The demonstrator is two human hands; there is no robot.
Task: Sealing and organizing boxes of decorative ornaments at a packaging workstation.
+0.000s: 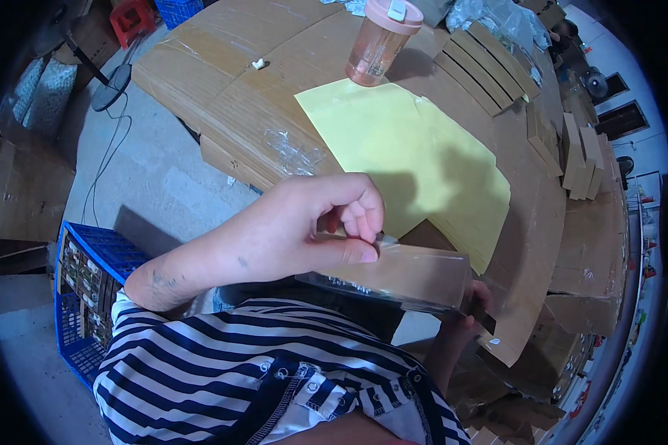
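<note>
Close to my body, in front of my striped shirt, is a long flat brown cardboard box (419, 278) with a glossy clear plastic covering. My left hand (326, 222) is closed, thumb and index finger pinching a bit of clear film (387, 239) at the box's upper left edge. My right hand (467, 315) grips the right end of the box, its fingers partly hidden behind it. A dark strip sticks out beside that hand. Beyond the box, a stack of pale yellow sheets (423, 156) lies on the cardboard-covered table (223, 81).
A pink-lidded cup (382, 44) stands at the sheets' far edge. Crumpled clear film (293, 152) lies left of them. Brown boxes (486, 67) are lined up at the far right, near plastic bags (490, 22). At left stands a blue crate (89, 297) holding items.
</note>
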